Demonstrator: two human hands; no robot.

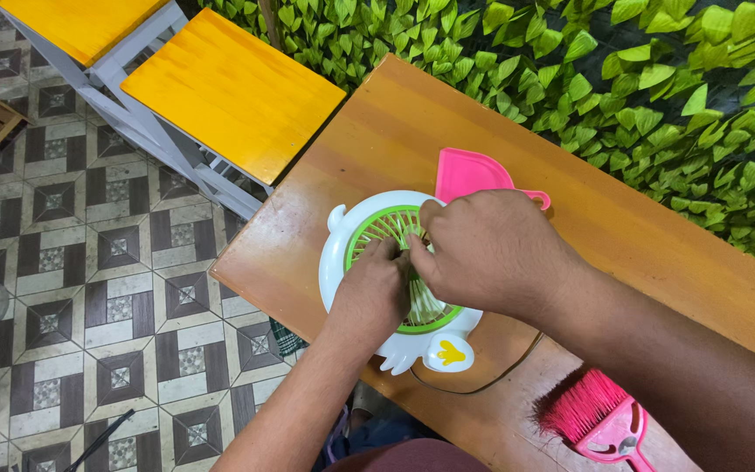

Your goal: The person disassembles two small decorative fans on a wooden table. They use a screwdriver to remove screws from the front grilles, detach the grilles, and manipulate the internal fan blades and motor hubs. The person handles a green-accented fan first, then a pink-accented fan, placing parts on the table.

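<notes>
Green grille (369,229) of the white fan (340,262) lies under both hands, left hand (370,295) at seven o'clock, right hand (493,253) at three, fingers of both pinching its centre.

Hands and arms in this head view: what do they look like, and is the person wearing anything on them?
Both are bare: the left hand and the right hand show no gloves, rings, watch or bands. Both forearms are uncovered as far as the picture's edge, with no sleeves in view. No markings show on them.
</notes>
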